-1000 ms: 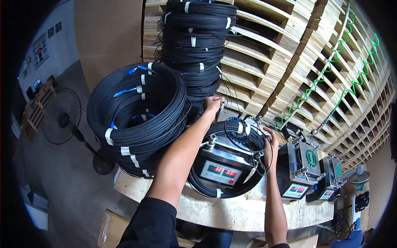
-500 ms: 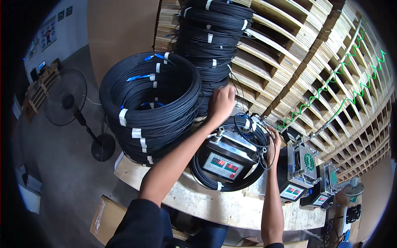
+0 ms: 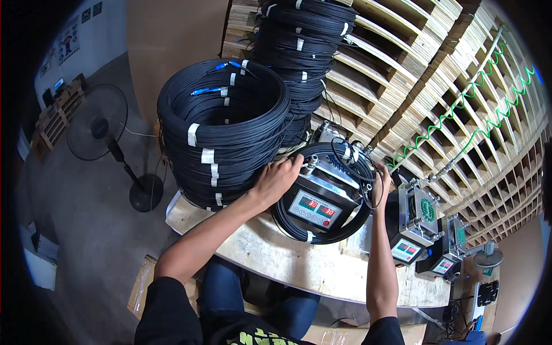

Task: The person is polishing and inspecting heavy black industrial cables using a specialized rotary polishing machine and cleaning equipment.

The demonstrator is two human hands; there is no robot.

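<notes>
A coil of black cable (image 3: 310, 236) with white tape bands rings a small dark machine (image 3: 319, 208) with a metal top and a lit red digital display. My left hand (image 3: 279, 179) curls over the coil's left side, fingertips beside a metal knob of the machine. At the coil's upper right, my right hand (image 3: 381, 183) grips it; a thin loose loop of cable hangs over its fingers and wrist. Part of the coil behind the machine is hidden.
A tall stack of black cable coils (image 3: 221, 155) with blue connectors stands left on the wooden table (image 3: 276, 267), another stack (image 3: 296, 57) behind it. Two similar machines (image 3: 405, 230) sit to the right. Wooden racks (image 3: 397, 63) rise behind. A fan (image 3: 99, 126) stands on the floor.
My left hand has come down and nearer from above the machine to the coil's left side. My right hand stays at the coil. The display's right-hand reading has changed.
</notes>
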